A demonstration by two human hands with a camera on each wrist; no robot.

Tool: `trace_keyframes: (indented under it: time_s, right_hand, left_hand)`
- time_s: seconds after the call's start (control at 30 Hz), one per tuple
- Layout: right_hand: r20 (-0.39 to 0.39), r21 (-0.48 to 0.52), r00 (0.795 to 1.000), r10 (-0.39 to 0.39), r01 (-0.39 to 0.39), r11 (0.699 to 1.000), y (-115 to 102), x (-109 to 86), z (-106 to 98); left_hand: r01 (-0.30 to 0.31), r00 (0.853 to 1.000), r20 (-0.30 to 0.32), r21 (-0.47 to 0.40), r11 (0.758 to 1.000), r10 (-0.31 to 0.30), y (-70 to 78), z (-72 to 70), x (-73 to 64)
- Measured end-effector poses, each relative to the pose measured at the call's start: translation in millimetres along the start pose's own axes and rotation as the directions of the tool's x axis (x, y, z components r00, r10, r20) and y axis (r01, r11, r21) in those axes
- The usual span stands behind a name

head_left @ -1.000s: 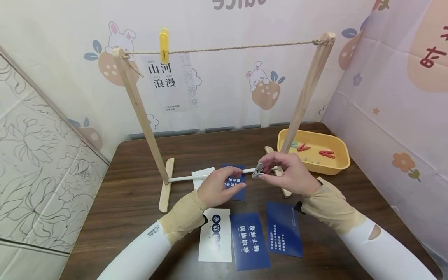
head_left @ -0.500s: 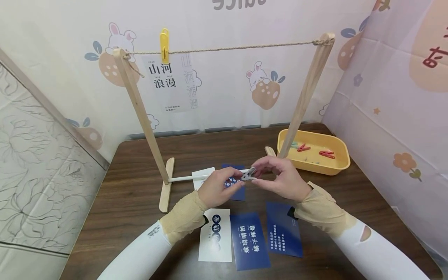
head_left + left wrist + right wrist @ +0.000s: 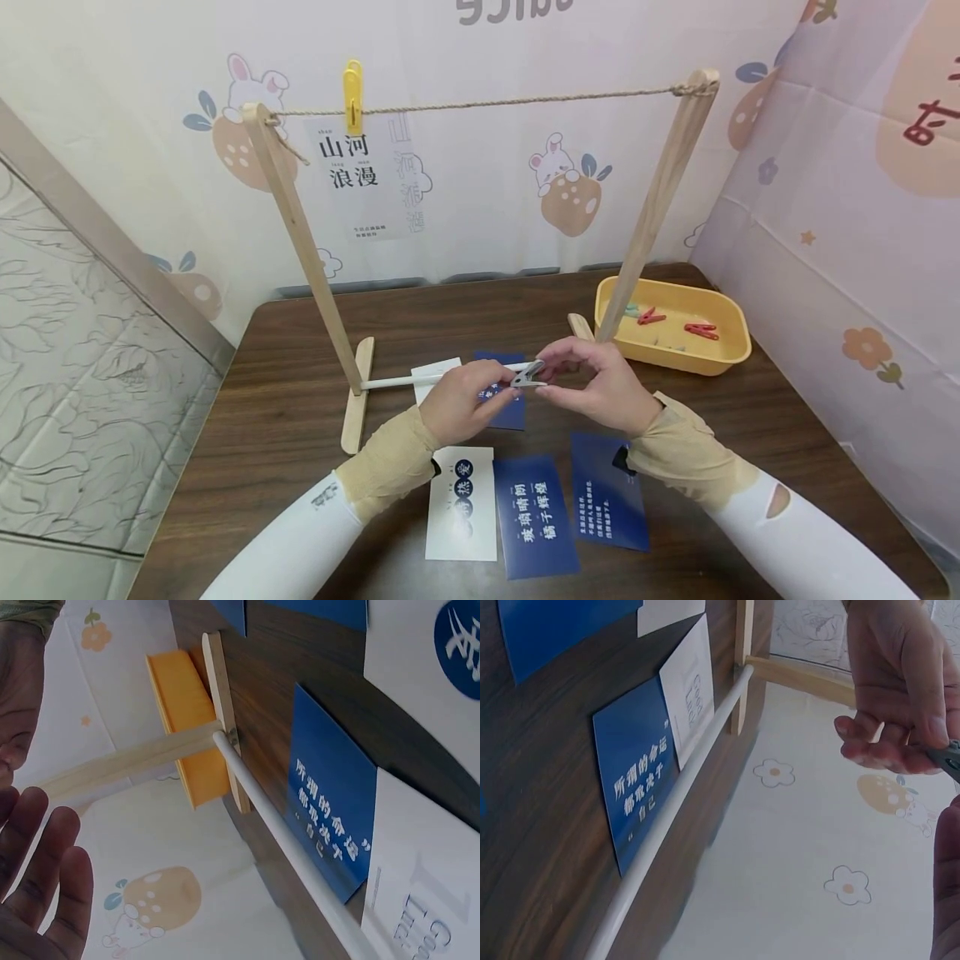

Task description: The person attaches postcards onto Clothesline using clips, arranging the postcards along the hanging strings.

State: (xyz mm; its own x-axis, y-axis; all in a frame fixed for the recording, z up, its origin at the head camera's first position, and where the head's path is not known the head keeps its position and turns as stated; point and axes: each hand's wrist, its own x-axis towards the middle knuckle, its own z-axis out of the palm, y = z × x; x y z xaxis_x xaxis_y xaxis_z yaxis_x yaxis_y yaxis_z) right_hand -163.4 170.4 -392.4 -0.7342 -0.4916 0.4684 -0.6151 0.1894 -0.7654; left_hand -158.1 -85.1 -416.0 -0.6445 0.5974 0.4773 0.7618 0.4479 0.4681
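A small grey clothespin (image 3: 528, 375) is held between both hands, over the middle of the table. Thumb and fingertips of the left hand (image 3: 461, 406) pinch its left end; in the right wrist view that clothespin (image 3: 946, 759) shows at the edge. The right hand (image 3: 600, 387) pinches its splayed right end between thumb and fingers. Below the hands lie a white card (image 3: 480, 537) with blue circles and two blue cards (image 3: 538, 550). Another blue card (image 3: 330, 795) and a white card (image 3: 420, 862) lie by the white rod (image 3: 300, 862).
A wooden stand (image 3: 300, 242) carries a twine rope (image 3: 487, 103) across its top. A yellow clothespin (image 3: 352, 96) grips the rope, with a white printed card (image 3: 345, 208) hanging under it. At right stands a yellow basket (image 3: 727, 362) with several clothespins, partly behind the stand's right post (image 3: 652, 208).
My right hand has moved left and slightly down, bringing the grey clothespin to my left hand. Left fingertips have come together on its end. The cards, stand and basket stay put.
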Motion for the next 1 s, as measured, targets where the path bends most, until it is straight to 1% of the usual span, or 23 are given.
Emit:
trace_keyframes:
  time_s: [0.13,0.3,0.43,0.53,0.63,0.73,0.83,0.9,1.0]
  right_hand:
    - [0.037,-0.067,0.999,0.004,-0.001,0.998,-1,0.7,-3]
    - [0.095,-0.172,0.995,0.003,0.013,0.985,-3,3.0,-7]
    - [0.138,-0.236,0.99,-0.031,0.063,0.97,-2,4.8,-8]
    - [0.155,-0.272,0.985,-0.072,0.113,0.956,1,4.9,-8]
    - [0.163,-0.299,0.982,-0.093,0.139,0.944,3,4.6,-7]
    - [0.17,-0.307,0.981,-0.093,0.142,0.941,3,4.6,-6]
    - [0.173,-0.312,0.982,-0.075,0.127,0.942,2,5.1,-6]
    - [0.173,-0.317,0.983,-0.058,0.111,0.942,2,5.3,-6]
    - [0.167,-0.328,0.985,-0.042,0.096,0.94,1,5.7,-6]
  left_hand:
    - [-0.012,0.999,0.034,0.051,0.999,0.011,-1.0,-4.9,1.0]
    - [-0.007,0.996,0.094,0.128,0.992,-0.005,-0.7,-13.2,2.8]
    - [-0.015,0.988,0.152,0.199,0.98,-0.015,0.1,-19.8,3.9]
    - [-0.035,0.981,0.194,0.243,0.969,-0.013,0.0,-23.9,4.8]
    - [-0.058,0.974,0.228,0.283,0.957,-0.008,0.6,-27.2,6.0]
    - [-0.079,0.97,0.244,0.304,0.949,0.003,0.8,-28.9,7.1]
    - [-0.088,0.971,0.239,0.302,0.949,0.014,0.8,-29.4,7.3]
    - [-0.078,0.972,0.236,0.296,0.952,0.006,0.6,-29.6,6.7]
    - [-0.037,0.97,0.24,0.282,0.959,-0.033,0.4,-29.9,5.3]
